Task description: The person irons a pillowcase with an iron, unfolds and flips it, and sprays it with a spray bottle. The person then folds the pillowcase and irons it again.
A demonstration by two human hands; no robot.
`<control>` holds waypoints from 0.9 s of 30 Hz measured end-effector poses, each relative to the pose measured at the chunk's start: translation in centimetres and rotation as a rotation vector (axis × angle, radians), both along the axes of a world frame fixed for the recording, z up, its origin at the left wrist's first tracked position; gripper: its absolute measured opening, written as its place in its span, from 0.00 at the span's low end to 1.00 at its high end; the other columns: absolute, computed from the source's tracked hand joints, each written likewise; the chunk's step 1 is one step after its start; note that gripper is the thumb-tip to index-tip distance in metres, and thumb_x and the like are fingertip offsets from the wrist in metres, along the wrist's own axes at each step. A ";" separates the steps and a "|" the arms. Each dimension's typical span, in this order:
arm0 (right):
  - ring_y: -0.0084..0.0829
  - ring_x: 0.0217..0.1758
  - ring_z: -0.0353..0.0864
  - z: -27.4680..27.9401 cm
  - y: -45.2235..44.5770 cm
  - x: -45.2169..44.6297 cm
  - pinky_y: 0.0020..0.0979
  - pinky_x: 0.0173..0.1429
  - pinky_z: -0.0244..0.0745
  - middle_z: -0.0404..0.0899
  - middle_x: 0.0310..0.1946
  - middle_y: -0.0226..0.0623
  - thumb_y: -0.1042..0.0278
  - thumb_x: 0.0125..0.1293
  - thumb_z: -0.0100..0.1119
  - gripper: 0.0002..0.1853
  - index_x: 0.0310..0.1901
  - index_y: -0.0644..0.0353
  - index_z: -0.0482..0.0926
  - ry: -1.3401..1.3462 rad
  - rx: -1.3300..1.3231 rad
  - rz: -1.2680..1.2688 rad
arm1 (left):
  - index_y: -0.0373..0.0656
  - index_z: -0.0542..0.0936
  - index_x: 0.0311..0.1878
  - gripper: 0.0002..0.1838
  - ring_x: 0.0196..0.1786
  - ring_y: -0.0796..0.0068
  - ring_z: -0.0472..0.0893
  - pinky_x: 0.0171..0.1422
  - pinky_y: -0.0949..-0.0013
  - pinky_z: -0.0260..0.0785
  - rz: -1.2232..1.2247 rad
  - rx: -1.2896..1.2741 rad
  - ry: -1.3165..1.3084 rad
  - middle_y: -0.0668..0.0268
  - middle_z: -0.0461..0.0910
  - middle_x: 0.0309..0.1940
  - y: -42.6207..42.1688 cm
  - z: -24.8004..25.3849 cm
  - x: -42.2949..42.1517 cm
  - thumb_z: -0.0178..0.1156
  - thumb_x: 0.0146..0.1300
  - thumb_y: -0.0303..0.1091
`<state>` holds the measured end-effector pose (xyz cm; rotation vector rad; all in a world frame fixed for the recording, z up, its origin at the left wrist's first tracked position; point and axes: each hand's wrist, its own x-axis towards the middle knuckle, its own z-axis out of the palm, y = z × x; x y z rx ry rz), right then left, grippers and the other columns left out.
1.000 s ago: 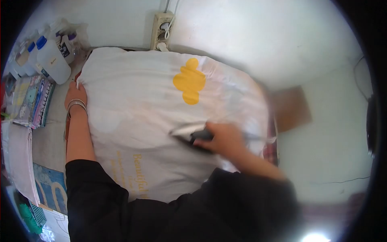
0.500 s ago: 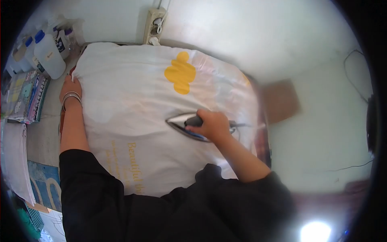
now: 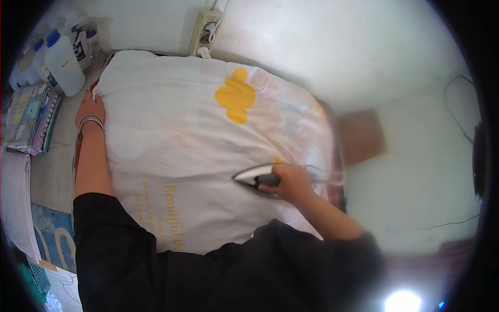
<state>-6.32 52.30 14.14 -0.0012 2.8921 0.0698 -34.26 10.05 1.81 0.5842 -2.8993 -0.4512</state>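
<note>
A white cloth (image 3: 156,119) with yellow shapes and yellow lettering covers the board in front of me, with creases across its middle and right. My right hand (image 3: 292,182) is wrapped round the dark handle of an iron (image 3: 253,176), which lies on the cloth with its tip pointing left. The iron's cord runs off to the right behind my hand. At the cloth's left edge, my left hand (image 3: 90,110) has its fingers closed on the border; a bangle is on that wrist.
Plastic bottles (image 3: 64,65) stand at the upper left beside stacked folded fabrics (image 3: 32,118). A power strip (image 3: 205,33) hangs on the wall behind the board. A brown patch (image 3: 361,136) shows at the right.
The iron and my right hand have moved right and slightly down since half a second ago. My left hand stays at the cloth's left edge.
</note>
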 end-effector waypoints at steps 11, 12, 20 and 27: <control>0.44 0.38 0.80 0.1 6.7 -3.5 0.40 0.41 0.72 0.80 0.30 0.44 0.44 0.45 0.66 0.23 0.32 0.57 0.78 0.150 -0.158 -0.353 | 0.46 0.69 0.57 0.21 0.54 0.53 0.76 0.56 0.55 0.69 0.020 0.017 -0.017 0.53 0.77 0.52 -0.1 -0.1 -0.5 0.42 0.68 0.46; 0.44 0.39 0.80 0.6 5.3 -3.3 0.40 0.41 0.72 0.80 0.30 0.44 0.43 0.45 0.66 0.24 0.33 0.57 0.78 0.043 -0.151 -0.234 | 0.45 0.69 0.57 0.21 0.54 0.53 0.76 0.56 0.55 0.68 0.025 0.006 -0.022 0.53 0.76 0.52 -0.1 0.1 -0.4 0.42 0.67 0.47; 0.42 0.38 0.80 -1.7 4.9 -9.7 0.40 0.41 0.73 0.81 0.31 0.38 0.43 0.48 0.66 0.23 0.36 0.53 0.76 0.303 0.008 -0.376 | 0.43 0.71 0.54 0.21 0.53 0.50 0.76 0.56 0.54 0.68 -0.013 -0.001 0.110 0.51 0.77 0.50 -0.7 -1.6 -1.0 0.43 0.66 0.47; 0.40 0.42 0.81 -1.8 11.3 -15.3 0.39 0.43 0.74 0.82 0.35 0.37 0.44 0.48 0.66 0.23 0.39 0.53 0.76 0.366 0.201 -0.481 | 0.43 0.71 0.51 0.19 0.49 0.48 0.78 0.52 0.52 0.69 -0.025 -0.045 0.134 0.49 0.78 0.47 -0.1 -1.0 -0.3 0.44 0.66 0.46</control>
